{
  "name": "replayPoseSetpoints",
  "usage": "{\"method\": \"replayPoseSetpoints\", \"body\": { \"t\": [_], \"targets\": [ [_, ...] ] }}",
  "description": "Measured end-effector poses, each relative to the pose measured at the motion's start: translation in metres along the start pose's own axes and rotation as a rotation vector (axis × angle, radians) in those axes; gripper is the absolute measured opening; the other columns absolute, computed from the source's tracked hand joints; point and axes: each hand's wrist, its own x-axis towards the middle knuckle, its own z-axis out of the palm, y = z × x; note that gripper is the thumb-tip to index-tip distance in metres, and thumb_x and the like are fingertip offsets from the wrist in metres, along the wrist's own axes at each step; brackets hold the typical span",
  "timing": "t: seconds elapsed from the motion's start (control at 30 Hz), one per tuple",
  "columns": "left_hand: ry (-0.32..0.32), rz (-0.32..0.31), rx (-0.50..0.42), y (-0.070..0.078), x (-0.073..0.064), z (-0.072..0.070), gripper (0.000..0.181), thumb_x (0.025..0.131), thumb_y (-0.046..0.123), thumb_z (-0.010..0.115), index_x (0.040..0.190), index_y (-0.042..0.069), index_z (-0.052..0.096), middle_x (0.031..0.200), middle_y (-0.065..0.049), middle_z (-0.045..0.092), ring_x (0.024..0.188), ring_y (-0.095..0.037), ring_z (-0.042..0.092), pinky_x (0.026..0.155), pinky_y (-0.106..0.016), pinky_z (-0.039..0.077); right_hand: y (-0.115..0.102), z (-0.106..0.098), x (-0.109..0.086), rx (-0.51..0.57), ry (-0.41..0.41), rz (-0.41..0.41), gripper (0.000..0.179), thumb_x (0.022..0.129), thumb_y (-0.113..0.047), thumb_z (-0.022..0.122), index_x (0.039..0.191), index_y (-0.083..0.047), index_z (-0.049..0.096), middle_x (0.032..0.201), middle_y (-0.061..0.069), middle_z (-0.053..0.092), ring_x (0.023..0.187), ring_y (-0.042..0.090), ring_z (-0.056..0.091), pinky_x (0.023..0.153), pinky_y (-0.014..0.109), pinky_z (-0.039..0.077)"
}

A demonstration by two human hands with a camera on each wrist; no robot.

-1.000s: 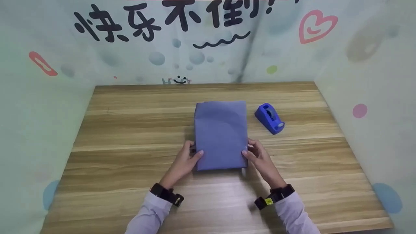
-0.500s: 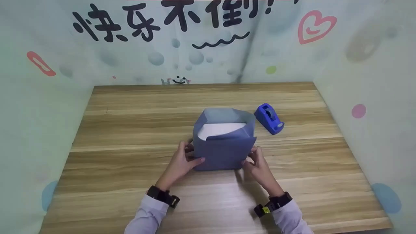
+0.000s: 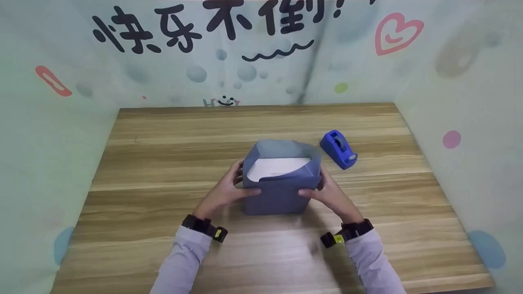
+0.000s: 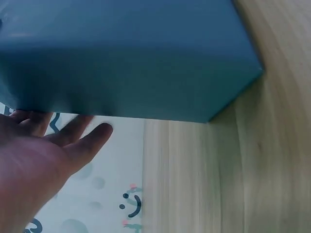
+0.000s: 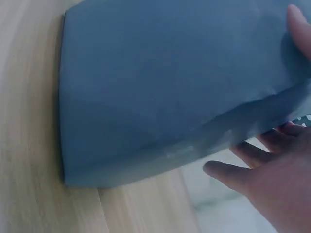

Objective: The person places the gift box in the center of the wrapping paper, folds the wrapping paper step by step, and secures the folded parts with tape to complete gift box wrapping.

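Observation:
A box wrapped in blue paper (image 3: 276, 202) stands upright on the table in front of me. Loose paper rises past its top edge, and a white surface (image 3: 276, 165) shows inside the opening. My left hand (image 3: 222, 190) holds the left side, thumb laid across the front and fingers round the side. On the opposite side, my right hand (image 3: 333, 198) grips it the same way, with most of its fingers hidden in the head view. In the right wrist view an overlapping paper seam runs along the wrapped box (image 5: 160, 87), near the fingertips (image 5: 214, 167).
To the right behind the box, a blue tape dispenser (image 3: 339, 149) sits on the wood-grain table (image 3: 171, 163). Printed walls (image 3: 163, 81) close in the back and both sides. A black camera strap (image 3: 200, 224) is on each wrist.
The wrapped box has turned from showing its broad blue face to standing with its open top up. Both hands have slid from its lower corners to higher on its sides.

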Motion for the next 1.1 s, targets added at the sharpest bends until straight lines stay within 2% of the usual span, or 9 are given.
{"method": "replayPoseSetpoints", "body": {
  "t": [0.13, 0.23, 0.27, 0.43, 0.53, 0.63, 0.8, 0.97, 1.1],
  "targets": [
    [-0.01, 0.029, -0.056, -0.001, 0.0, 0.004, 0.086, 0.069, 0.028, 0.082, 0.136, 0.014, 0.029, 0.139, -0.013, 0.037, 0.131, -0.031, 0.034, 0.11, -0.05, 0.026, 0.001, 0.005, 0.0, 0.046, 0.016, -0.022, 0.101, 0.075, 0.004, 0.069, 0.15, -0.02, 0.005, 0.151, 0.007, 0.023, 0.134, 0.02, 0.029, 0.111, 0.027, 0.027],
    [0.004, 0.047, -0.117, -0.002, -0.004, 0.009, 0.082, 0.073, 0.028, 0.079, 0.135, 0.013, 0.028, 0.141, -0.011, 0.035, 0.133, -0.028, 0.03, 0.112, -0.05, 0.022, 0.0, 0.011, -0.004, 0.06, 0.045, -0.028, 0.102, 0.075, 0.004, 0.069, 0.151, -0.019, 0.006, 0.15, 0.008, 0.024, 0.132, 0.021, 0.031, 0.107, 0.022, 0.031],
    [0.017, 0.044, -0.141, -0.002, -0.006, 0.01, 0.079, 0.074, 0.027, 0.077, 0.135, 0.013, 0.028, 0.141, -0.011, 0.035, 0.132, -0.028, 0.031, 0.111, -0.05, 0.023, -0.001, 0.013, -0.005, 0.06, 0.056, -0.029, 0.101, 0.075, 0.004, 0.07, 0.151, -0.019, 0.006, 0.149, 0.009, 0.025, 0.131, 0.022, 0.032, 0.106, 0.023, 0.032],
    [0.097, -0.05, -0.275, 0.002, -0.012, 0.02, 0.074, 0.076, 0.022, 0.072, 0.137, 0.026, 0.03, 0.137, -0.009, 0.038, 0.124, -0.028, 0.04, 0.105, -0.045, 0.033, -0.006, 0.021, -0.009, 0.056, 0.119, 0.013, 0.093, 0.078, -0.006, 0.068, 0.15, -0.016, 0.01, 0.146, 0.013, 0.03, 0.128, 0.026, 0.036, 0.107, 0.035, 0.032],
    [0.115, -0.06, -0.31, 0.005, -0.012, 0.026, 0.07, 0.076, 0.018, 0.071, 0.134, 0.025, 0.032, 0.135, -0.009, 0.038, 0.121, -0.027, 0.04, 0.102, -0.042, 0.033, -0.008, 0.026, -0.009, 0.058, 0.173, 0.029, 0.089, 0.081, -0.01, 0.066, 0.15, -0.015, 0.01, 0.148, 0.013, 0.025, 0.131, 0.026, 0.03, 0.11, 0.041, 0.026],
    [0.139, -0.042, -0.325, 0.007, -0.011, 0.03, 0.062, 0.077, 0.014, 0.069, 0.129, 0.02, 0.036, 0.133, -0.009, 0.039, 0.12, -0.026, 0.04, 0.099, -0.039, 0.033, -0.008, 0.031, -0.007, 0.069, 0.226, 0.018, 0.088, 0.082, -0.011, 0.065, 0.15, -0.015, 0.009, 0.153, 0.01, 0.018, 0.136, 0.024, 0.023, 0.113, 0.043, 0.018],
    [0.215, -0.033, -0.342, 0.01, -0.011, 0.037, 0.058, 0.077, 0.012, 0.068, 0.127, 0.016, 0.039, 0.129, -0.008, 0.043, 0.117, -0.026, 0.04, 0.096, -0.038, 0.033, -0.005, 0.039, -0.007, 0.118, 0.283, -0.013, 0.086, 0.083, -0.009, 0.062, 0.15, -0.014, 0.01, 0.155, 0.008, 0.016, 0.14, 0.02, 0.015, 0.116, 0.041, 0.012],
    [0.275, 0.005, -0.329, 0.012, -0.011, 0.042, 0.053, 0.079, 0.012, 0.066, 0.126, 0.009, 0.04, 0.128, -0.009, 0.045, 0.119, -0.025, 0.039, 0.101, -0.039, 0.029, -0.005, 0.046, -0.009, 0.182, 0.324, -0.031, 0.082, 0.085, -0.009, 0.06, 0.15, -0.015, 0.011, 0.155, 0.006, 0.017, 0.141, 0.019, 0.016, 0.117, 0.04, 0.012],
    [0.299, 0.029, -0.33, 0.012, -0.011, 0.045, 0.051, 0.08, 0.011, 0.065, 0.125, 0.007, 0.041, 0.128, -0.011, 0.045, 0.119, -0.025, 0.039, 0.104, -0.04, 0.027, -0.006, 0.05, -0.011, 0.2, 0.359, -0.041, 0.08, 0.086, -0.01, 0.058, 0.15, -0.013, 0.01, 0.155, 0.006, 0.016, 0.141, 0.018, 0.014, 0.117, 0.038, 0.009]
  ]
}}
